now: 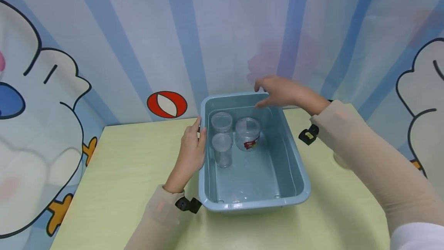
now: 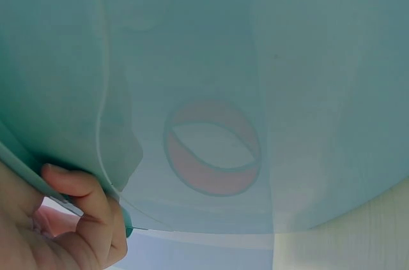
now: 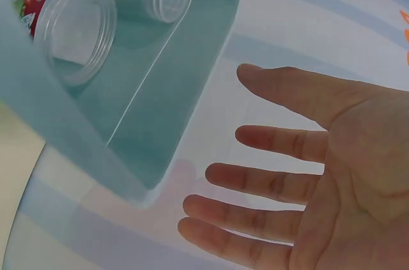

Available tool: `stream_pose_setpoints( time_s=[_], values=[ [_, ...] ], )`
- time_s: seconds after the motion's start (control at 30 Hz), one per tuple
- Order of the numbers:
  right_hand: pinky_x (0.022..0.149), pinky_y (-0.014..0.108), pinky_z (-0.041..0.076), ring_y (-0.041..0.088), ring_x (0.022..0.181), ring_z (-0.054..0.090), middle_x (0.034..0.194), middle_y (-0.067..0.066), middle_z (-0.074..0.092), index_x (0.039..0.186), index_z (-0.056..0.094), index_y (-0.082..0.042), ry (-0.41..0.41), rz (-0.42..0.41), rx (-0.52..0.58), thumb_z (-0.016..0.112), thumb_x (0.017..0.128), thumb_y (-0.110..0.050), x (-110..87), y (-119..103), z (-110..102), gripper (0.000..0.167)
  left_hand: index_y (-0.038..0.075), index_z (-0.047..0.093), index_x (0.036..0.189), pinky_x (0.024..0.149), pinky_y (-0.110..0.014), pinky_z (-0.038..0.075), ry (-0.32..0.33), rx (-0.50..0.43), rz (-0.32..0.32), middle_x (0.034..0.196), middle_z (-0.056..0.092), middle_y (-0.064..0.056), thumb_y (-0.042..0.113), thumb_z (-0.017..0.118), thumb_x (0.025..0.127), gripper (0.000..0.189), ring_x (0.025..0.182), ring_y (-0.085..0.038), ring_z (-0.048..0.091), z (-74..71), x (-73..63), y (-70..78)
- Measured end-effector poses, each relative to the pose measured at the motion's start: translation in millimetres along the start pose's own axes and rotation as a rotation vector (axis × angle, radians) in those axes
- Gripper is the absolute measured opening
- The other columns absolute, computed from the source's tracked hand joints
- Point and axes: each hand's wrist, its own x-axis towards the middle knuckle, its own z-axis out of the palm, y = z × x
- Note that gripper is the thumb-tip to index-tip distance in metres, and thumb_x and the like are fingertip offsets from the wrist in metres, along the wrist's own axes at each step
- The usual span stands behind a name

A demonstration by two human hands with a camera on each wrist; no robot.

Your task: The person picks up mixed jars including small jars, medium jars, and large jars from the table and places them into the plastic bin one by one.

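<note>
A light blue plastic basin [image 1: 254, 206] sits on the table with several clear plastic jars in it. Two narrow jars, a rear one [image 1: 222, 122] and a front one [image 1: 222, 151], stand along its left wall. Beside them is a wider jar [image 1: 247, 132] with a red label. My left hand [image 1: 189, 151] grips the basin's left rim; in the left wrist view its fingers [image 2: 77, 184] bend around the edge. Over the far right corner my right hand [image 1: 282, 91] hovers with nothing in it; the right wrist view shows its fingers [image 3: 268, 180] spread and apart from the rim.
The pale yellow table [image 1: 138, 173] meets a cartoon-printed backdrop [image 1: 225, 30] right behind the basin. A small beige round object [image 1: 341, 161] is partly hidden by my right sleeve. Black camera mounts [image 1: 188, 205] sit on both wrists.
</note>
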Motion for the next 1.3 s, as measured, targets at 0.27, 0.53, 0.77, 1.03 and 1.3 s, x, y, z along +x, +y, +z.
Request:
stream_pose_setpoints(
  time_s=[0.27,0.53,0.77,1.03,1.3],
  values=[
    [0.093,0.054,0.045,0.042,0.12,0.052,0.13,0.025,0.055,0.131,0.052,0.004,0.004,0.037,0.023,0.069,0.095,-0.023,-9.3,11,-7,0.048,-0.01,0.031,0.15,0.069,-0.038,0.05,-0.007,0.001,-0.007,0.107,0.053,-0.022,0.014,0.042,0.107,0.051,0.081,-0.026,0.049,1.3,-0.2,-0.4],
    [0.094,0.055,0.044,0.043,0.12,0.052,0.13,0.027,0.055,0.131,0.052,0.005,0.014,0.07,0.018,0.067,0.096,-0.023,-14.2,21,-16,0.047,-0.009,0.03,0.151,0.069,-0.038,0.05,-0.006,-0.001,-0.015,0.107,0.053,-0.022,0.015,0.042,0.108,0.051,0.081,-0.026,0.05,0.9,-0.7,0.5],
    [0.095,0.058,0.043,0.045,0.12,0.051,0.131,0.03,0.053,0.131,0.051,0.008,0.019,0.099,0.032,0.065,0.097,-0.023,-21.1,33,-21,0.048,-0.009,0.03,0.151,0.069,-0.037,0.049,-0.006,-0.002,-0.019,0.107,0.053,-0.021,0.015,0.042,0.108,0.051,0.082,-0.026,0.049,1.9,-1.1,0.2],
    [0.095,0.058,0.043,0.047,0.119,0.049,0.13,0.032,0.052,0.13,0.05,0.011,0.025,0.111,0.041,0.063,0.098,-0.022,-28.3,50,-24,0.047,-0.009,0.029,0.152,0.07,-0.039,0.05,-0.01,-0.003,-0.023,0.107,0.053,-0.021,0.015,0.041,0.108,0.052,0.082,-0.026,0.05,-0.7,-2.0,2.9],
    [0.093,0.058,0.043,0.047,0.118,0.05,0.13,0.032,0.052,0.13,0.05,0.011,0.03,0.135,0.04,0.064,0.097,-0.022,-33.1,61,-25,0.049,-0.008,0.029,0.152,0.071,-0.039,0.051,-0.01,-0.007,-0.023,0.107,0.053,-0.021,0.016,0.041,0.108,0.052,0.083,-0.026,0.05,-0.7,-2.1,2.1]
  ],
)
